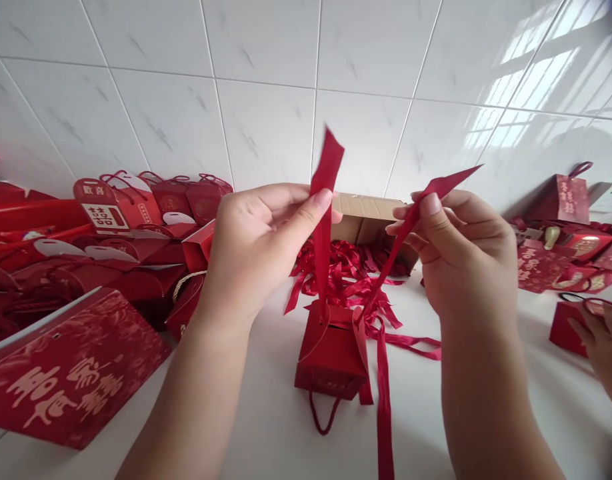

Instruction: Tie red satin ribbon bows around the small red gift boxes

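Red ribbon (323,250), ends finger-pinched in left hand (260,240) and right hand (469,247), course I cannot trace past six-o'clock box (331,357); carton (371,208) twelve o'clock beyond, part-hidden, holding loose strips (347,259).

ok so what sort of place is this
Probably a packing workroom, though it could be a home: red boxes cluster on both sides, ribbons lie heaped by a cardboard carton, and another person's hand shows at right.

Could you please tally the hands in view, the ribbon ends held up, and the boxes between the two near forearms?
Hands: 3 (left hand, right hand, co-worker's hand)
Held ribbon ends: 2
Red box: 1
Cardboard box: 1
Total: 7
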`<state>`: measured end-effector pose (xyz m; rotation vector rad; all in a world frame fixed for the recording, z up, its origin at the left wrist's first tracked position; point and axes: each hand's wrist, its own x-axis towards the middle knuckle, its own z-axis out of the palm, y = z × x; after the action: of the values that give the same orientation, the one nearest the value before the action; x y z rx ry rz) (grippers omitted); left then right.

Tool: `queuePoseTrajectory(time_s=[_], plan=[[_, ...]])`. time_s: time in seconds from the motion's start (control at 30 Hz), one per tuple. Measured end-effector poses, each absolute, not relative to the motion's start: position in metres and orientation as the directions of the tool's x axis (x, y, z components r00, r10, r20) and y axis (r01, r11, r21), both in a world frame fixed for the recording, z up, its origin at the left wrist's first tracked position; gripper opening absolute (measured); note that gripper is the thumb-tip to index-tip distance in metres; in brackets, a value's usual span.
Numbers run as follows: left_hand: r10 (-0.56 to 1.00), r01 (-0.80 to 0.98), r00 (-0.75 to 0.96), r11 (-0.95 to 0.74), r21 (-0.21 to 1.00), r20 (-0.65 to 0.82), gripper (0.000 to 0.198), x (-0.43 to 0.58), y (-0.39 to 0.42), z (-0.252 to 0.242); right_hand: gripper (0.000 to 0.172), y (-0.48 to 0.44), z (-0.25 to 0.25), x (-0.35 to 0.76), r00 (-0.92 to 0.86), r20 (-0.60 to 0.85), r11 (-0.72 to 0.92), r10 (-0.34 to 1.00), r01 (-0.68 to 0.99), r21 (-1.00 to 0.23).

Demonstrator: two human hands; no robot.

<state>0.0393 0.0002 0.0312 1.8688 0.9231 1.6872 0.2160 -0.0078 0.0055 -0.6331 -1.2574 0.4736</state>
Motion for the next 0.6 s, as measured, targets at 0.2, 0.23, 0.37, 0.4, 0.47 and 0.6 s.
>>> queuePoseTrajectory(time_s=[0.2, 0.23, 0.37, 0.4, 0.47, 0.6], plan=[[0.742, 0.137, 0.054, -0.668, 0.731, 0.668, 0.026, 0.041, -0.003, 0.031, 0.010, -0.006, 0.004, 0.220, 0.250, 0.719, 0.733, 0.649, 0.051, -0.679], [0.747, 0.126, 0.059, -0.664, 0.737, 0.663, 0.026, 0.042, -0.003, 0.031, 0.012, -0.005, 0.003, 0.221, 0.242, 0.719, 0.731, 0.652, 0.056, -0.681], [0.771, 0.054, 0.147, -0.632, 0.773, 0.620, 0.029, 0.045, -0.005, 0.031, 0.018, -0.005, 0.003, 0.219, 0.198, 0.681, 0.684, 0.705, 0.062, -0.727], [0.777, 0.052, 0.183, -0.620, 0.783, 0.602, 0.031, 0.046, -0.006, 0.031, 0.018, -0.005, 0.003, 0.218, 0.184, 0.663, 0.665, 0.726, 0.055, -0.744], [0.786, 0.073, 0.261, -0.594, 0.801, 0.560, 0.031, 0.047, -0.008, 0.031, 0.018, -0.005, 0.003, 0.215, 0.147, 0.629, 0.633, 0.763, 0.025, -0.774], [0.785, 0.112, 0.417, -0.544, 0.831, 0.458, 0.027, 0.050, -0.010, 0.031, 0.014, -0.007, 0.003, 0.212, 0.015, 0.586, 0.586, 0.810, -0.022, -0.810]])
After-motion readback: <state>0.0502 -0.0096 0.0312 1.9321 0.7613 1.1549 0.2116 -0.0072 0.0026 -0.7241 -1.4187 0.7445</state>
